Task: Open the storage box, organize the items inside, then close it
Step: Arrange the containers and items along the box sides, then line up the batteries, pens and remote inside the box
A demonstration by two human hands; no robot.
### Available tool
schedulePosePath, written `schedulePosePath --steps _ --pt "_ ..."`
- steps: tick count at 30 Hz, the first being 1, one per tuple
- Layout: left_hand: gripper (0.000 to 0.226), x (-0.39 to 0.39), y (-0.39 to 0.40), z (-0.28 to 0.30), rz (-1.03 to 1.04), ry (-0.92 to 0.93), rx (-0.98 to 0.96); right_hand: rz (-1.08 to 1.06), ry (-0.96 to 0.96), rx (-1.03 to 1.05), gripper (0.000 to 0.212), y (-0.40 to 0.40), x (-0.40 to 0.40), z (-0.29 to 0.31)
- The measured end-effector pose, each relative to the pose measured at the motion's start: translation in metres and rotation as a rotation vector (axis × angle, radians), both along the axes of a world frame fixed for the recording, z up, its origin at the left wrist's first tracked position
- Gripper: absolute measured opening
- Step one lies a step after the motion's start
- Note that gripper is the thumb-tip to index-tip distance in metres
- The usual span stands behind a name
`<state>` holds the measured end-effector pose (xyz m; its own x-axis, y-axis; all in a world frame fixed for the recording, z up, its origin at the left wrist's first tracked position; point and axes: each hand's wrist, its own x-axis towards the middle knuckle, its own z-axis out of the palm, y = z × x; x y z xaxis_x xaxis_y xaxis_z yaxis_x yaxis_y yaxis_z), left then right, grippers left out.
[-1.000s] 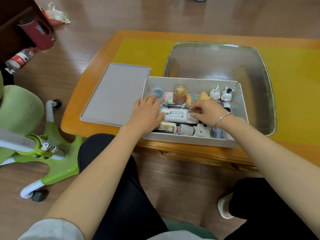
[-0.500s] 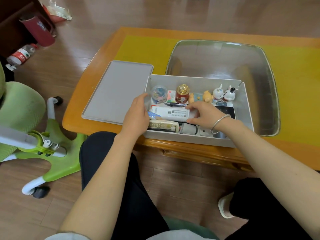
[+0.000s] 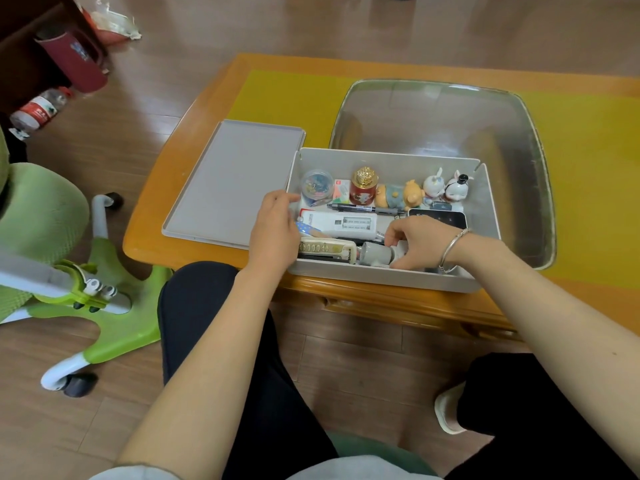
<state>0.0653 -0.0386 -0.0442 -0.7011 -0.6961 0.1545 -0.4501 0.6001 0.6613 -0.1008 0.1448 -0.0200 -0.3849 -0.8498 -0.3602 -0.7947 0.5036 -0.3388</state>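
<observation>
Box (image 3: 485, 202) open on the near edge of the table (image 3: 207, 98); its lid (image 3: 225, 181) lies flat just left of it, touching the left wall. Behind the box, a clear tray (image 3: 519, 133) on a yellow mat (image 3: 595, 150).

Left hand (image 3: 275, 233) at the box's left wall, fingers curled over the rim, gripping it. Right hand (image 3: 420, 242) inside the box near the front wall, fingers curled around a small grey cylinder (image 3: 375, 253) lying on its side; bracelet (image 3: 452, 249) on that wrist.

Far row in the box, left to right: round clip tub (image 3: 317, 187), small card pack (image 3: 341, 190), red jar (image 3: 362, 188) with gold top, two lying pig figures (image 3: 398, 195), two upright rabbit figures (image 3: 446, 185). A pen (image 3: 360, 207) lies in front of them. Middle: white battery pack (image 3: 343, 223); dark device (image 3: 440, 218) to its right. Near-left: cream remote (image 3: 327, 249).

Green chair base (image 3: 104, 323) on the floor, left. Bottle (image 3: 38, 110) lying far left.
</observation>
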Motion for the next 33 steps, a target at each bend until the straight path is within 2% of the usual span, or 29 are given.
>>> schedulePosePath --steps 1,3,5,6,8,11,15,18,21,23,27,33 --pt "0.031 0.001 0.001 0.002 0.001 0.011 -0.049 -0.004 -0.021 -0.015 0.036 0.000 0.001 0.000" --pt "0.025 0.002 0.004 0.006 -0.019 0.014 -0.280 0.013 -0.062 -0.007 0.041 0.002 0.001 0.001" --pt "0.018 0.003 0.005 0.009 -0.090 0.013 -0.481 0.065 -0.013 0.083 0.047 0.002 -0.001 0.000" --pt "0.017 0.003 0.006 0.010 -0.141 -0.001 -0.515 0.088 0.030 0.140 0.049 0.001 -0.003 0.000" --pt "0.026 0.001 0.006 0.013 -0.241 -0.037 -0.504 0.111 0.093 0.208 0.052 -0.001 -0.004 -0.001" --pt "0.040 -0.006 0.004 0.016 -0.384 -0.217 -0.473 0.094 0.090 0.146 0.055 0.000 -0.005 -0.001" --pt "0.040 -0.016 -0.002 0.019 -0.536 -0.465 -0.394 -0.050 -0.045 -0.180 0.042 0.009 -0.009 0.009" --pt "0.044 -0.024 -0.003 0.020 -0.575 -0.587 -0.405 -0.173 0.164 -0.354 0.034 0.019 -0.025 0.017" --pt "0.044 -0.029 -0.002 0.018 -0.588 -0.642 -0.421 -0.229 0.438 -0.211 0.037 0.033 -0.043 0.018" --pt "0.043 -0.030 -0.001 0.017 -0.602 -0.634 -0.391 -0.221 0.528 -0.056 0.044 0.041 -0.047 0.014" --pt "0.040 -0.030 0.000 0.016 -0.620 -0.558 -0.306 -0.204 0.606 0.079 0.044 0.042 -0.045 0.008" --pt "0.031 -0.032 -0.001 0.018 -0.615 -0.449 -0.076 -0.213 0.599 0.097 0.044 0.042 -0.049 0.006"
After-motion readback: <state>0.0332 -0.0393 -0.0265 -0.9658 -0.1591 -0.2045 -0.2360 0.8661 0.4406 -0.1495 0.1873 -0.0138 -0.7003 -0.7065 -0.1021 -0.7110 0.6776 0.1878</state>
